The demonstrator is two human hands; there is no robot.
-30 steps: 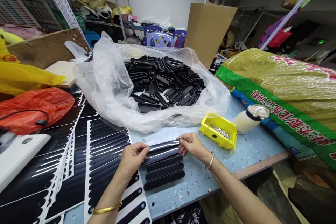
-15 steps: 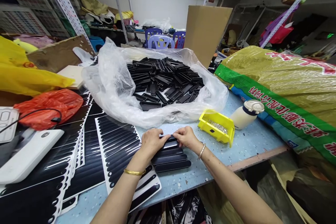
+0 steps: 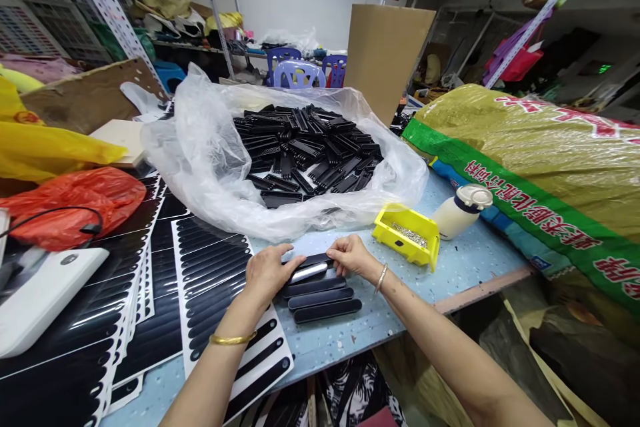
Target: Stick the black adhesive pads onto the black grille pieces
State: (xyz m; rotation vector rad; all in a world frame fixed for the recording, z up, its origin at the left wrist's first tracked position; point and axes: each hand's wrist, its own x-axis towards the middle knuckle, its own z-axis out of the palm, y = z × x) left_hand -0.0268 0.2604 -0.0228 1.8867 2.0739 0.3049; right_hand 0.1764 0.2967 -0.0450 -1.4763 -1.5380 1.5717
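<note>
A short row of black oblong comb pieces (image 3: 320, 293) lies on the pale blue table (image 3: 470, 267) in front of me. My left hand (image 3: 267, 270) presses its fingers down on the left end of the farthest piece, whose glossy black strip (image 3: 309, 271) catches the light. My right hand (image 3: 350, 255) pinches the right end of that same piece. Just left of my hands lies a sheet of black oblong stickers (image 3: 215, 280) with several slots peeled bare.
A clear plastic bag (image 3: 200, 160) full of black combs (image 3: 305, 147) sits behind my hands. A yellow bin (image 3: 406, 235) of small metal bits and a white bottle (image 3: 460, 210) stand to the right, beside a big yellow-green sack (image 3: 545, 160). Red and yellow bags (image 3: 65, 200) and a white device (image 3: 45, 297) lie at left.
My hands came together over the top piece, then slid apart toward its ends, pressing the glossy strip down. The view shifted slightly.
</note>
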